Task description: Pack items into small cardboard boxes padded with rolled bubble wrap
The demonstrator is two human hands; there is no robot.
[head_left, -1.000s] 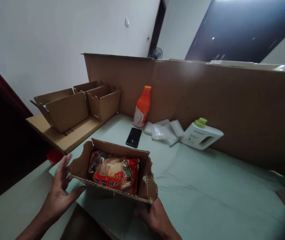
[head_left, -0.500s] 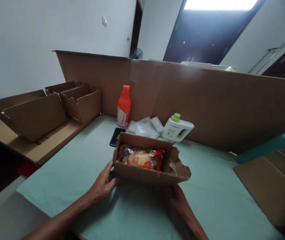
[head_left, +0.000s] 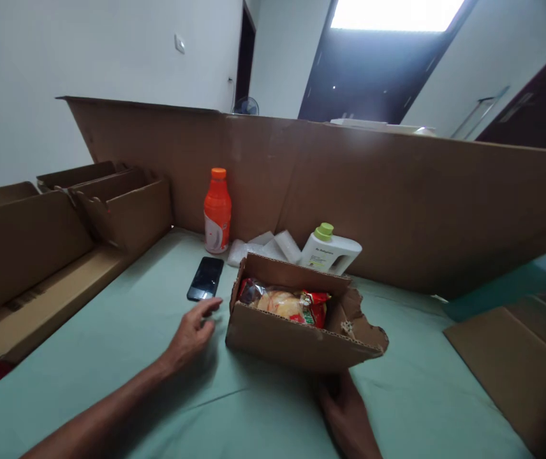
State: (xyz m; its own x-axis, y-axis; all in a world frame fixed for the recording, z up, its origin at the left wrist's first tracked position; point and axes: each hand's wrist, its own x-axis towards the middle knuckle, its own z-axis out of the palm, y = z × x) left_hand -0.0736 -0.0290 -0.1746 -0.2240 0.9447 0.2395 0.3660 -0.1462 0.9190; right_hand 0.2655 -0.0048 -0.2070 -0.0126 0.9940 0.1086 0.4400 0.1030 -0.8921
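An open cardboard box (head_left: pixel 296 344) with a torn right end sits slightly tilted in the middle of the green cloth. Inside it lies a clear and red plastic packet of bread (head_left: pixel 282 305). My left hand (head_left: pixel 191 335) is off the box, just to its left, with fingers stretched apart and nothing in them. A black phone (head_left: pixel 206 278) lies just beyond those fingertips. Under the box's near right side, my right hand (head_left: pixel 344 408) grips it from below; its fingertips are hidden by the cardboard.
An orange bottle (head_left: pixel 217 213), white foam pieces (head_left: pixel 266 247) and a white jug with a green cap (head_left: pixel 330 250) stand along the cardboard wall (head_left: pixel 397 204). Cardboard bins (head_left: pixel 134 210) are at the left. A cardboard piece (head_left: pixel 507 357) lies at the right.
My left hand has let go of the box's left side and moved a little left. The box appears farther right in view, with my right hand still at its underside. The view has shifted.
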